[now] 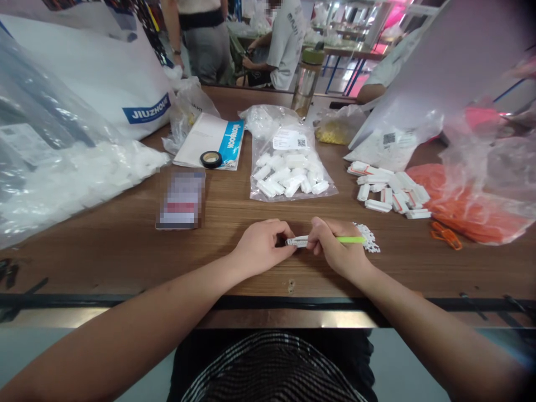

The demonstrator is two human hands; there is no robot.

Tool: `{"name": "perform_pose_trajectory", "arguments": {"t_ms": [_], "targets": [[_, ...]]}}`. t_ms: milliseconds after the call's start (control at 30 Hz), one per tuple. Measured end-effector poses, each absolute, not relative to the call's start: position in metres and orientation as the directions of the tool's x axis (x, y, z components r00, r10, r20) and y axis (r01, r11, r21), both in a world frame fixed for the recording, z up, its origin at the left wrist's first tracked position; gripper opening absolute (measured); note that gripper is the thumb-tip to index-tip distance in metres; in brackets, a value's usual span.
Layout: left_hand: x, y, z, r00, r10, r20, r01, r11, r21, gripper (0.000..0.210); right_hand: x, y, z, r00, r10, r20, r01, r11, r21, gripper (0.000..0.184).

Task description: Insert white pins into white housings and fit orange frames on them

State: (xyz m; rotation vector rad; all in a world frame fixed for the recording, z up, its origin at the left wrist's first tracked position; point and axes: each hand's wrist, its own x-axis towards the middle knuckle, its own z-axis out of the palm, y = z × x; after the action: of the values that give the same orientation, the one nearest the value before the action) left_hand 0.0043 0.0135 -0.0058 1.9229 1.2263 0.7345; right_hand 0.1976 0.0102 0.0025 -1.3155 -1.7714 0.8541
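Note:
My left hand [263,245] rests on the wooden table [234,223], thumb and fingers pinched on one end of a small white plastic housing [296,243]. Closed around a slim tool with a yellow-green handle [352,239], my right hand [340,250] meets the housing's other end. The tool's working end is hidden by the fingers, so its kind is unclear. Just right of that hand lies a small heap of tiny white parts [369,239]. Farther right, several white housings [391,190], some with orange strips, are piled loosely.
Ahead stand a clear bag of white pieces [288,173], a notebook [201,137] with black tape [210,159], and a bottle [307,84]. A phone [181,200] lies left, near a large bag [75,178]. Orange parts [464,201] fill a bag at right. People sit and stand beyond.

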Motion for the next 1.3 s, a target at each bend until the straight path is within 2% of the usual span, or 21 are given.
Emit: {"name": "perform_pose_trajectory", "arguments": {"t_ms": [300,500,733,1000,1100,1233,1300], "targets": [[0.004,0.014,-0.005,0.390,0.917,0.079,0.502,-0.284,0.817,0.009,0.197,0.011,0.001,-0.237,0.955,0.180,0.482,0.277,-0.831,0.048],[0.004,0.013,-0.004,0.377,0.923,0.070,0.506,-0.269,0.819,0.006,0.196,0.011,0.005,-0.131,0.979,0.158,0.402,0.198,-0.894,0.046],[0.004,0.013,-0.005,0.380,0.922,0.072,0.496,-0.269,0.826,0.007,0.198,0.012,0.002,-0.142,0.979,0.147,0.371,0.190,-0.909,0.047],[0.004,0.014,-0.007,0.380,0.921,0.082,0.497,-0.278,0.822,0.007,0.199,0.012,0.000,-0.172,0.970,0.169,0.434,0.229,-0.872,0.047],[0.004,0.014,-0.007,0.385,0.920,0.078,0.495,-0.277,0.824,0.008,0.198,0.011,0.003,-0.240,0.949,0.204,0.484,0.299,-0.822,0.047],[0.004,0.014,-0.007,0.386,0.920,0.076,0.503,-0.279,0.818,0.010,0.197,0.011,0.010,-0.393,0.862,0.319,0.566,0.500,-0.655,0.045],[0.004,0.014,-0.007,0.383,0.920,0.077,0.506,-0.279,0.817,0.010,0.196,0.010,0.011,-0.410,0.844,0.346,0.571,0.533,-0.624,0.044]]}}
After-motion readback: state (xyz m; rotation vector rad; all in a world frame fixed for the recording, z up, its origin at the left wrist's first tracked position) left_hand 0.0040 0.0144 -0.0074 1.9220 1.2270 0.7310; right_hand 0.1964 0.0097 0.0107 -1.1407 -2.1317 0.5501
